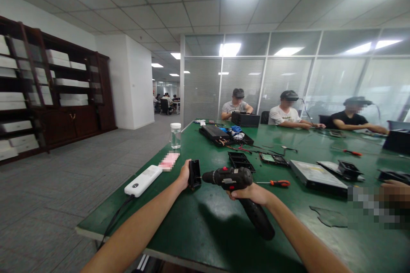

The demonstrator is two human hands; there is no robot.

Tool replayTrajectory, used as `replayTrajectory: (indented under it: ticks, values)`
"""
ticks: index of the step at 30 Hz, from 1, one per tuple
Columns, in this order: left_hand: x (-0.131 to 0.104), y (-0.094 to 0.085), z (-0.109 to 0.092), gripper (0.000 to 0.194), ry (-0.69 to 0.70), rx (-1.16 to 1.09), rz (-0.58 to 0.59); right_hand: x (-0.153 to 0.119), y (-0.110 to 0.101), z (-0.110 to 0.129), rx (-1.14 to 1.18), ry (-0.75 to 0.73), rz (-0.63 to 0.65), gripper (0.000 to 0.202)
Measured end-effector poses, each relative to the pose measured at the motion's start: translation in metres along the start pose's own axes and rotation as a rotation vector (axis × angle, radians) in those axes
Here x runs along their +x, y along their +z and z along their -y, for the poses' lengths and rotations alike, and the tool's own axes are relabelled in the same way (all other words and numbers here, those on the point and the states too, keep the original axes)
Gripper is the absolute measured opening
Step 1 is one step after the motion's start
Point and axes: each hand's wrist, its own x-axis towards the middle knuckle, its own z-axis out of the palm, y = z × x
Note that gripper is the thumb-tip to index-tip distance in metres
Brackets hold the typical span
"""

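Observation:
My left hand [183,175] grips a small black plastic frame [194,174] by its left side, holding it upright over the green table [173,222]. In my right hand [251,194] is a black cordless drill [235,178], its fingers wrapped round the handle. The drill points left, and its tip is at the right edge of the frame's open side; whether they touch I cannot tell. Just behind the drill lies another black bracket [241,161]. An orange-handled screwdriver [279,183] lies to the right of the drill.
A white power bank [144,180] with a cable and a clear jar [175,135] stand at the left edge. Farther back are a black device [215,134], a hard drive [273,159] and a silver drive [317,175]. Three people sit across; another person's hand [395,194] is at right.

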Motion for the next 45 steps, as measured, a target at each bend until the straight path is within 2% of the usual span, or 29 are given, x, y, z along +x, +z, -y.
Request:
replayTrajectory:
  ticks: [18,26,45]
  values:
    - [-0.0006,0.0,0.0,0.035,0.039,0.002,0.012,0.0005,0.0005,-0.0021,-0.016,-0.013,-0.007,0.028]
    - [-0.0029,0.0006,-0.0013,0.037,-0.016,-0.013,0.006,0.0011,-0.0013,-0.0029,-0.094,-0.04,0.023,0.028]
    - [-0.0041,0.0009,-0.0029,0.037,-0.023,0.001,-0.002,0.001,-0.0003,-0.0003,-0.038,-0.029,0.016,0.027]
